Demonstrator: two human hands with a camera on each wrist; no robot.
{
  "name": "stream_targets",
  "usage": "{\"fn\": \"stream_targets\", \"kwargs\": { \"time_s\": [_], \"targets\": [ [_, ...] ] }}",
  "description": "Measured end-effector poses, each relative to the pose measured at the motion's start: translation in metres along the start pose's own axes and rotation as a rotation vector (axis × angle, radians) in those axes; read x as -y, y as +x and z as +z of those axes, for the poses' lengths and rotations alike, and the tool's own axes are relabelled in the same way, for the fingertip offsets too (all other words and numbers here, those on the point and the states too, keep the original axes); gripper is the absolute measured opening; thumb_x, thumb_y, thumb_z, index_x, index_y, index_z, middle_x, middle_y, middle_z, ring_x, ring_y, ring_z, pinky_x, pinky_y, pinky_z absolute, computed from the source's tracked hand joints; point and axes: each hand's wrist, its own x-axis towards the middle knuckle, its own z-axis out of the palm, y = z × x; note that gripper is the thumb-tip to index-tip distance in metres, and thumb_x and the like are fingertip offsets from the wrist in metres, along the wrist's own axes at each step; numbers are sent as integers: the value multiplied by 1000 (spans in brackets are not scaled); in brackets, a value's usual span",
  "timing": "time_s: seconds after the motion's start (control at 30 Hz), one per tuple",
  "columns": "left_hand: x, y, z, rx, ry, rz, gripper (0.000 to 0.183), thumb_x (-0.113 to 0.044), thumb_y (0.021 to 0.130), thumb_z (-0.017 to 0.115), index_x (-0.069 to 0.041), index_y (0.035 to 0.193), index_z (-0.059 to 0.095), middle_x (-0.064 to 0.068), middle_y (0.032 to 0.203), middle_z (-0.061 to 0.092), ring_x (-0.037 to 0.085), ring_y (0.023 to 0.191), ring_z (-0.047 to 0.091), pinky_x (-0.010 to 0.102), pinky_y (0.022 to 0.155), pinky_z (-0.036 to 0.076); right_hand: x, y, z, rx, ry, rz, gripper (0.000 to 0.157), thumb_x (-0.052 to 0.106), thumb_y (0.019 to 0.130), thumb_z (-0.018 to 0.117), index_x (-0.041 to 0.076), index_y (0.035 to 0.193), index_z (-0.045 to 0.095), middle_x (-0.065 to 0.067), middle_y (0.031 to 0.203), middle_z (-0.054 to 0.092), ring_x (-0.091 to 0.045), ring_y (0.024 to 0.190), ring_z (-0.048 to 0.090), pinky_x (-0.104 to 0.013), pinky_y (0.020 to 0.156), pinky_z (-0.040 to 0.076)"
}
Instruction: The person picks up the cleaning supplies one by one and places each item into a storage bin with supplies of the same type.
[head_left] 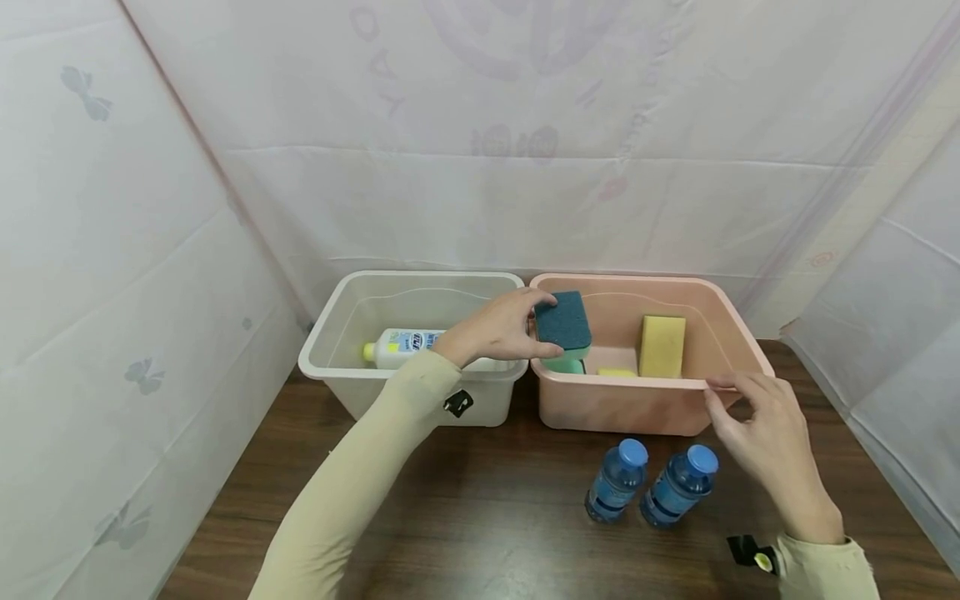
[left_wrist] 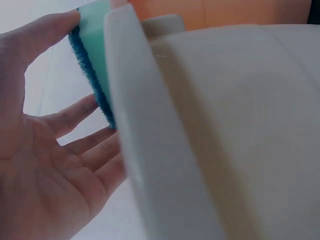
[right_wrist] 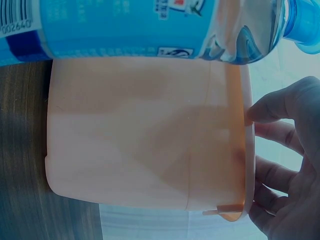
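Note:
My left hand (head_left: 498,327) pinches a green sponge with a dark scouring side (head_left: 564,321) between thumb and fingers, over the left end of the pink bin (head_left: 611,400). In the left wrist view the sponge (left_wrist: 95,35) shows its green edge behind the grey bin's rim. My right hand (head_left: 768,425) pinches the pink bin's front rim near its right corner, thumb outside, as the right wrist view also shows. Inside the pink bin a yellow sponge (head_left: 662,346) stands upright. Lower down lie another green sponge (head_left: 564,366) and a yellow piece (head_left: 617,372), partly hidden by the rim.
A grey bin (head_left: 435,392) stands left of the pink one, holding a white bottle with a yellow cap (head_left: 397,346). Two blue-capped water bottles (head_left: 617,482) (head_left: 678,486) stand on the dark wooden table (head_left: 480,525) before the pink bin. White sheeting (head_left: 450,208) hangs behind.

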Motion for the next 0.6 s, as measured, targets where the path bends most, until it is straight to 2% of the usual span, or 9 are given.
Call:
{"fn": "stream_targets", "kwargs": {
  "time_s": [0.17, 0.4, 0.6],
  "targets": [
    [0, 1, -3, 29, -9, 1, 81, -47, 92, 79, -12, 158, 48, 9, 142, 60, 23, 118, 59, 39, 102, 53, 1, 0, -1, -3, -2, -1, 14, 7, 91, 74, 1, 103, 79, -24, 104, 76, -48, 114, 55, -59, 88, 37],
    [3, 4, -3, 32, -39, -8, 81, -46, 91, 80, -12, 158, 48, 8, 134, 61, 22, 110, 60, 38, 97, 53, 2, 0, 1, -14, 8, -15, 13, 5, 90, 74, -1, 101, 78, -26, 102, 76, -48, 113, 55, -60, 89, 37],
    [3, 7, -3, 32, -41, -19, 82, -46, 92, 79, -12, 159, 46, 8, 135, 61, 22, 110, 60, 38, 97, 53, 2, 0, 2, -15, 7, -12, 13, 5, 90, 74, 0, 101, 78, -26, 104, 75, -48, 112, 55, -60, 90, 37]
  ]
}}
